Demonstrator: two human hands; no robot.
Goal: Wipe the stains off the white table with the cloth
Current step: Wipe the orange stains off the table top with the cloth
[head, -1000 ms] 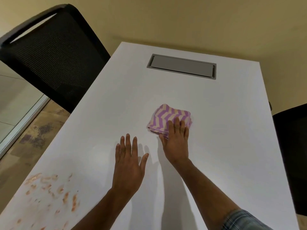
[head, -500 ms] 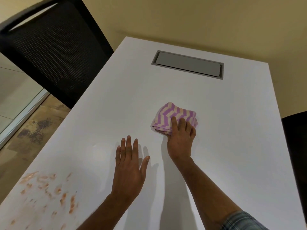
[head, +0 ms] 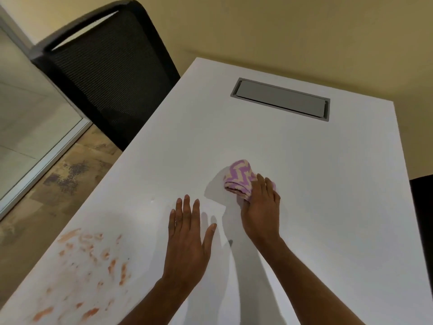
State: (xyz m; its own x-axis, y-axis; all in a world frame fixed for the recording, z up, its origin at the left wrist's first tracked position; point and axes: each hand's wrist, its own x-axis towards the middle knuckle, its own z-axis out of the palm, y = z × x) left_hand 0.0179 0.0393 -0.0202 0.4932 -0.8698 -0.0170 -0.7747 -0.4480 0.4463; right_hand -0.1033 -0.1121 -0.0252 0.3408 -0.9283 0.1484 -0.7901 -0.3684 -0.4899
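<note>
A folded cloth [head: 239, 177] with purple and cream zigzags is lifted a little off the white table [head: 316, 184] near its middle. My right hand [head: 261, 209] grips its near edge, and the cloth bunches and curls upward. My left hand [head: 187, 235] lies flat on the table with fingers spread, to the left of the right hand and holding nothing. Orange-red stains [head: 91, 266] are smeared over the table's near left corner, well left of both hands.
A grey cable hatch [head: 281, 98] is set into the far end of the table. A black mesh chair [head: 105, 73] stands at the table's left side. Another dark chair's edge [head: 421, 219] shows at the right. Tiled floor and a glass partition lie left.
My right hand's fingers have closed on the cloth, which went from lying flat to bunched and partly raised. The left hand has stayed flat in place.
</note>
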